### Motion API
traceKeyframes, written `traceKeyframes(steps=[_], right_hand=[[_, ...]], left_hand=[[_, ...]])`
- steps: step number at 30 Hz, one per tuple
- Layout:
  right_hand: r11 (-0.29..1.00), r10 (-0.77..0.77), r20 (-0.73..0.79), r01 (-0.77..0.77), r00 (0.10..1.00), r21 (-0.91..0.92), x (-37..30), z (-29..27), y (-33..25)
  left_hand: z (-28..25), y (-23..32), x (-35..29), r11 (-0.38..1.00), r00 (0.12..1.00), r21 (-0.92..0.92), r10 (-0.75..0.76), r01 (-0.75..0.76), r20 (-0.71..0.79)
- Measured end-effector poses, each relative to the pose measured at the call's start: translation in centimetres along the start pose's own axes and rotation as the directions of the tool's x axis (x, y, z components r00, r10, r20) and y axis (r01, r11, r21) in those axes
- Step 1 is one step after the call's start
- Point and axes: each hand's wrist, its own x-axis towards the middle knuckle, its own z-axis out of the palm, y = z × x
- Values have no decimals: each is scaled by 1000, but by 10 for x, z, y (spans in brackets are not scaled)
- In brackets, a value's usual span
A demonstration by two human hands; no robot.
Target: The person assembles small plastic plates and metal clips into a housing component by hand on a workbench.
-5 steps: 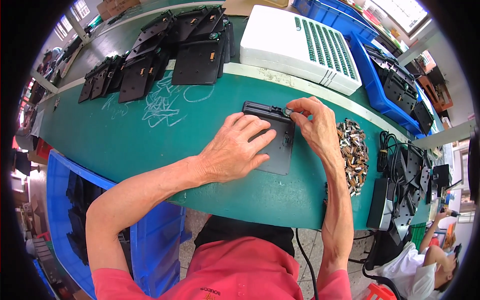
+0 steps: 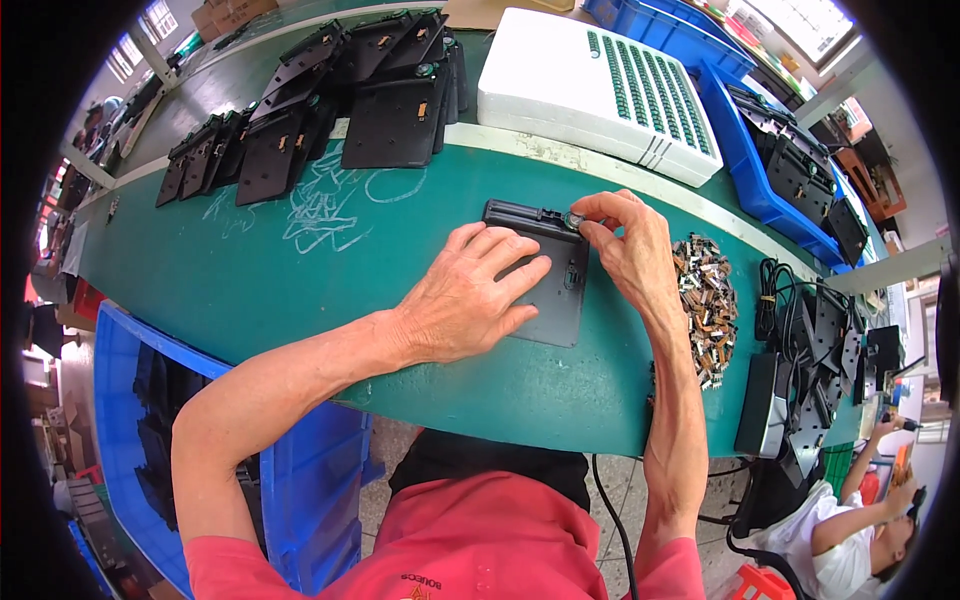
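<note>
A black plastic panel (image 2: 553, 312) lies flat on the green table, with a raised ridge along its far edge. My left hand (image 2: 468, 292) rests on its left side, fingers stretched out and apart, holding it against the table. At the panel's far right corner, my right hand (image 2: 632, 248) pinches a small round green-and-silver part (image 2: 573, 221) between thumb and forefinger. That part touches the ridge's right end; the fingertips partly hide it. A small connector (image 2: 571, 276) sits in the panel near its right edge.
Small brown-and-silver connectors (image 2: 706, 310) are heaped right of my right forearm. Beyond stands a white foam tray (image 2: 530, 85) with rows of green round parts. Stacked black panels (image 2: 390, 125) are at far left. Blue crates (image 2: 315, 490) stand lower left and far right; black cabled parts (image 2: 800, 370) lie right.
My hands and the panel hold nearly the same position. At the lower right, a co-worker's arm has shifted.
</note>
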Motion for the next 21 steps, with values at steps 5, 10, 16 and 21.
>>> traceKeyframes(steps=[5, 10, 16, 21], right_hand=[[1000, -2, -1, 2, 1000, 3, 1, -1, 1], [999, 9, -20, -8, 1000, 33, 0, -6, -3], [999, -17, 92, 21, 996, -44, -3, -11, -20], [991, -49, 64, 57, 997, -125, 2, -62, -25]], left_hand=[[-1, 0, 2, 1000, 1000, 10, 10, -10, -7], [-2, 1, 2, 1000, 1000, 6, 19, -19, -1], [-2, 1, 0, 1000, 1000, 8, 19, -19, 0], [-2, 2, 1, 999, 1000, 32, 29, -29, -10]])
